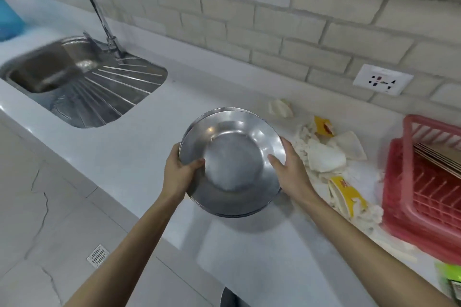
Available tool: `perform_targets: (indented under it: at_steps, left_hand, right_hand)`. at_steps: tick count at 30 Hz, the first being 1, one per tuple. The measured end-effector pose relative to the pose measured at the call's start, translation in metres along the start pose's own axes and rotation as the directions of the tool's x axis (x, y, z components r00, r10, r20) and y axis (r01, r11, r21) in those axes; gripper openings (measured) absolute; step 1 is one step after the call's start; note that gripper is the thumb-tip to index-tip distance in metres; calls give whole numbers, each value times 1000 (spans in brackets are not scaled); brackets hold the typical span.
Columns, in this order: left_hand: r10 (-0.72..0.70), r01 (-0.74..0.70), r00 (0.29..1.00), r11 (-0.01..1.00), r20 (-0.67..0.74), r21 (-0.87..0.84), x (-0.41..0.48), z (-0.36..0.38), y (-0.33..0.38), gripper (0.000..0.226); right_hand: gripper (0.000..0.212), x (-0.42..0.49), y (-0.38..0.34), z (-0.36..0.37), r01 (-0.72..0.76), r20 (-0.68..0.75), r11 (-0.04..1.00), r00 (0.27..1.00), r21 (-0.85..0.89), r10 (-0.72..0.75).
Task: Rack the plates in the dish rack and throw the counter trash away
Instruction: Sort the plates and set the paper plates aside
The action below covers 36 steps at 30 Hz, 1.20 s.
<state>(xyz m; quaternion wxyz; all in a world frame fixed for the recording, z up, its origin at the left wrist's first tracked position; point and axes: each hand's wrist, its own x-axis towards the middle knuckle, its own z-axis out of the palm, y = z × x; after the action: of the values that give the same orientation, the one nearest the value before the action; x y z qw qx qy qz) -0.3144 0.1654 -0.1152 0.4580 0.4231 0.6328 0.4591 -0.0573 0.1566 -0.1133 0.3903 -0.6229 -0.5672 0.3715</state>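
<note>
A stack of steel plates (232,157) is held tilted above the white counter (139,147), its inside facing me. My left hand (180,172) grips the left rim with the thumb curled over the edge. My right hand (290,169) holds the right rim, thumb on the inner face and fingers behind. A red plastic dish rack (424,182) stands at the right edge. Between plates and rack lies the trash: crumpled white paper (324,157), a torn yellow wrapper (348,192), a small yellow scrap (323,126) and a white wad (280,107).
A steel sink (50,67) with a ribbed drainboard and a tap (99,12) sits at the far left. A wall socket (383,79) is set in the tiled wall. Brown cardboard (439,157) lies in the rack. A green packet (451,279) lies at the lower right.
</note>
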Motion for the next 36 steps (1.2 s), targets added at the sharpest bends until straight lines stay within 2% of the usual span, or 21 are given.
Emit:
perform_targets:
  at_steps: [4, 12, 17, 22, 26, 32, 36]
  left_hand:
    - [6, -6, 1000, 995, -2, 101, 31, -27, -20, 63]
    - [66, -67, 998, 957, 10, 283, 75, -39, -48, 58]
    - [38, -31, 999, 961, -21, 274, 81, -35, -56, 48]
    - [43, -37, 999, 965, -17, 260, 79, -35, -61, 53]
    - [72, -67, 997, 960, -11, 271, 83, -36, -66, 40]
    - [101, -101, 995, 935, 18, 341, 82, -36, -69, 66]
    - [100, -110, 994, 909, 47, 401, 84, -36, -71, 70]
  right_hand:
    - [49, 15, -2, 44, -66, 12, 995, 998, -80, 67]
    - [43, 36, 9, 90, -190, -35, 968, 982, -162, 187]
    - [38, 44, 15, 102, -222, -59, 960, 975, -172, 215]
    - [37, 47, 21, 110, -224, -55, 957, 974, -184, 218]
    - [41, 49, 24, 111, -212, -58, 953, 977, -215, 204]
    - [46, 51, 24, 108, -193, -49, 942, 981, -276, 186]
    - [50, 52, 23, 103, -196, -24, 939, 980, -282, 198]
